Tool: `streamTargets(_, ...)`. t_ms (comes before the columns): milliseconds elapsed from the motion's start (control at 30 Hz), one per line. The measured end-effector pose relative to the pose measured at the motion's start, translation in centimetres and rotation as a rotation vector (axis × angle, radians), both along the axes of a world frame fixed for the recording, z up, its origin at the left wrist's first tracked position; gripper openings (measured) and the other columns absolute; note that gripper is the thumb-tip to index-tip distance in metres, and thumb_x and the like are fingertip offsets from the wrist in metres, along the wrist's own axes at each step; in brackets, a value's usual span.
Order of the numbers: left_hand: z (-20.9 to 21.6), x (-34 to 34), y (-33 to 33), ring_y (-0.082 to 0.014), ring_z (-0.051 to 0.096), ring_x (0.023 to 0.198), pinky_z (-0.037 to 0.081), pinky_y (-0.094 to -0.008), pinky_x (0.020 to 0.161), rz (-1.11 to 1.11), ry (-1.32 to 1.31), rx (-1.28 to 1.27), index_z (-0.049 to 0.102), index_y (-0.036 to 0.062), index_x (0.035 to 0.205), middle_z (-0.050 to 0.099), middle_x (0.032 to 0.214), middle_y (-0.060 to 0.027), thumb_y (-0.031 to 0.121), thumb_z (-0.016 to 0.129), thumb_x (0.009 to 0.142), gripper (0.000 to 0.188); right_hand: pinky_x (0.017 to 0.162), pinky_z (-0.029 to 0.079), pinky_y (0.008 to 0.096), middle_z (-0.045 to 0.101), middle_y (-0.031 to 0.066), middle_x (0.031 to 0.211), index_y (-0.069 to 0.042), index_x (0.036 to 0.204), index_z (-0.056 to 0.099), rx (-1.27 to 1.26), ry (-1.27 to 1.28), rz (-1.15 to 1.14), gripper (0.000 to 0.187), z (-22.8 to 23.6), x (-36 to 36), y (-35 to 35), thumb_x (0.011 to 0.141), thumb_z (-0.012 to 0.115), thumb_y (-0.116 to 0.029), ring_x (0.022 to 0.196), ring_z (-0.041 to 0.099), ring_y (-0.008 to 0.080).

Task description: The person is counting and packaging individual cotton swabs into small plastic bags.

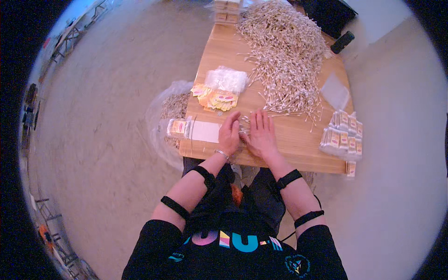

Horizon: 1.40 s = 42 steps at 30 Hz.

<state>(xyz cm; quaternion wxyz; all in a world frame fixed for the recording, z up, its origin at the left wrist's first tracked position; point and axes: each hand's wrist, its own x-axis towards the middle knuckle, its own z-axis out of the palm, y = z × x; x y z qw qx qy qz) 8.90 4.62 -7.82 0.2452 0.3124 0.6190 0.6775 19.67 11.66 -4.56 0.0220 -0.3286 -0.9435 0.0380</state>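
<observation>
A small bunch of cotton swabs (244,125) lies on the wooden table between my two hands, close to its front edge. My left hand (228,133) rests on its side against the bunch, fingers stretched forward. On the other side my right hand (262,137) lies flat with its fingers extended, the thumb side by the swabs. Left of my left hand lies a white card or sheet (205,131), with a filled packet of swabs (178,127) at its end. Beyond my hands spreads a large heap of loose cotton swabs (289,60).
Yellow printed cards (217,98) and clear plastic bags (227,79) lie at the table's left. Filled packets (343,137) are stacked at the right edge, below a clear sheet (335,92). A plastic sack (158,121) stands beside the left edge. Boxes (227,11) sit at the far left corner.
</observation>
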Motion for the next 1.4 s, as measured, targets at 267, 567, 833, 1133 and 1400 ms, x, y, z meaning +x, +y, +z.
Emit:
streamTargets(267,-0.3,-0.1,-0.2,-0.0255,0.057,0.105,0.043,-0.0336,0.091,0.017,0.033,-0.009,0.05,-0.0018,0.118,0.059,0.112,-0.0179,0.013,0.042,0.091,0.032,0.109,0.007,0.0513,0.016,0.0196,0.147,-0.004,0.14,0.022,-0.007,-0.05,0.079,0.076,0.5,2.1,-2.8,0.085,0.049,-0.048,0.137,0.01,0.0347)
streamTargets(567,0.3,0.0,-0.3,-0.0256,0.057,0.104,0.043,-0.0333,0.09,0.01,0.098,-0.048,0.052,0.0001,0.116,0.059,0.112,-0.0173,0.013,0.043,0.09,0.031,0.108,0.016,0.0496,0.028,0.018,0.142,0.0,0.13,0.038,0.02,0.082,0.105,0.065,0.5,3.9,-3.6,0.08,0.059,-0.035,0.134,0.021,0.0329)
streamTargets(833,0.3,-0.3,-0.3,-0.025,0.057,0.105,0.043,-0.0327,0.09,-0.018,0.109,-0.049,0.051,0.0011,0.118,0.059,0.112,-0.0175,0.013,0.045,0.089,0.032,0.093,0.039,0.0398,0.057,0.0107,0.111,-0.005,0.086,0.062,0.088,0.449,0.072,0.019,0.1,3.0,-1.9,0.069,0.068,-0.012,0.11,0.049,0.0301)
streamTargets(1133,0.4,-0.2,-0.3,-0.0232,0.059,0.096,0.045,-0.0319,0.085,0.004,0.168,-0.054,0.052,0.002,0.117,0.061,0.105,-0.0161,0.012,0.045,0.089,0.031,0.089,0.041,0.0397,0.057,0.0084,0.107,-0.008,0.088,0.063,0.172,0.422,0.142,0.017,-0.1,3.4,-1.7,0.071,0.065,-0.012,0.106,0.05,0.0283)
streamTargets(1400,0.0,-0.3,-0.4,-0.0245,0.059,0.095,0.045,-0.032,0.084,-0.013,0.186,-0.074,0.053,0.0023,0.117,0.06,0.105,-0.0165,0.013,0.045,0.089,0.031,0.085,0.042,0.0397,0.055,0.0078,0.106,-0.008,0.093,0.06,0.134,0.404,0.088,0.023,0.2,3.7,-2.4,0.071,0.063,-0.011,0.101,0.051,0.0278)
